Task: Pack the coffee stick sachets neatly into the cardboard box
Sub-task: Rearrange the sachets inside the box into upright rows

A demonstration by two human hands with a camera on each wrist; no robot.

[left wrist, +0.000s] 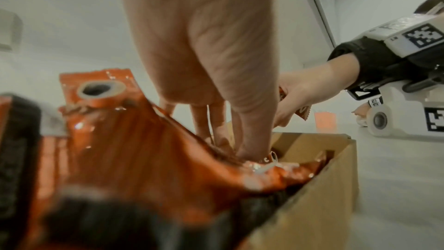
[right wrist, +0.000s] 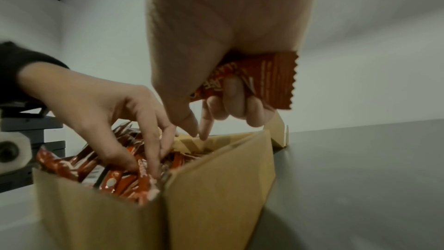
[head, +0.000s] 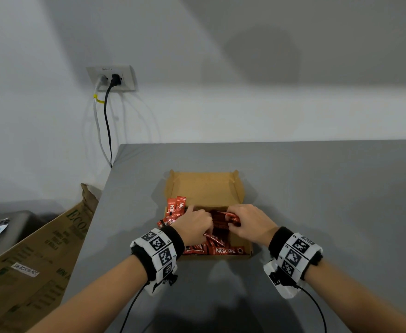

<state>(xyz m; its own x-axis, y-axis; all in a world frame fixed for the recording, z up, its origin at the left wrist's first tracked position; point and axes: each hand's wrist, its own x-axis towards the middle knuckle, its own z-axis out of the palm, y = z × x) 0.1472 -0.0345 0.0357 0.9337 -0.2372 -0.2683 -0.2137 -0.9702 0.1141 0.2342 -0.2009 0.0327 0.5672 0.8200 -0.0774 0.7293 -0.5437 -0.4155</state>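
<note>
An open cardboard box point(head: 236, 188) stands mid-table with its lid folded back. Several red coffee stick sachets point(head: 226, 250) lie jumbled inside it, some poking up at the left. My left hand point(head: 194, 224) reaches into the box, and its straight fingers point(right wrist: 153, 151) press down among the sachets point(right wrist: 115, 182). My right hand point(head: 247, 221) hovers over the box's right half and grips a small bundle of sachets point(right wrist: 271, 81) in its curled fingers. The left wrist view shows sachets point(left wrist: 144, 159) heaped against the box wall point(left wrist: 324, 206).
The grey table point(head: 317, 188) ends at a left edge close to the box. Beyond that edge a large printed cardboard sheet point(head: 41, 260) leans. A wall socket point(head: 115, 79) with two cables sits on the back wall.
</note>
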